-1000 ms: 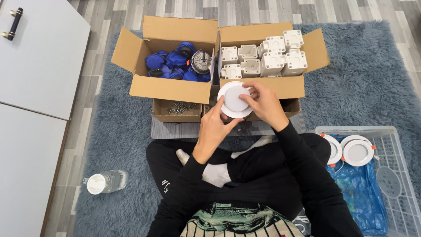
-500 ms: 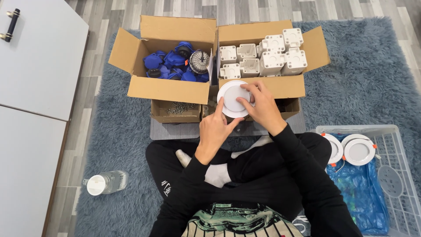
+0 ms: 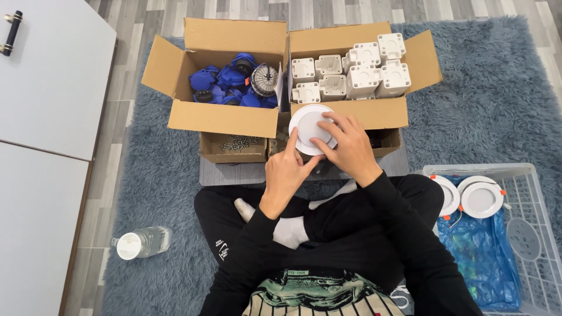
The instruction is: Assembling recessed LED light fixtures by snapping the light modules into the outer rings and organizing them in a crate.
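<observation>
We are gripping a white disc (image 3: 312, 129) with both hands, left hand (image 3: 290, 169) and right hand (image 3: 345, 146) curled around it, near two boxes (image 3: 222, 120); our fingers are hiding its near edge.

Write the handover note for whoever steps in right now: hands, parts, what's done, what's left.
Left hand: fingers up against the lower left edge of the round white light fixture.
Right hand: fingers spread over the fixture's right side, holding it above the lap.
Parts: left cardboard box holds blue pieces; right cardboard box holds white blocks; a small tray of screws sits in front.
Done: two similar white fixtures lie in the clear crate at right.
Left: the fixture in hand is not yet in the crate; both boxes still hold many parts.
</observation>
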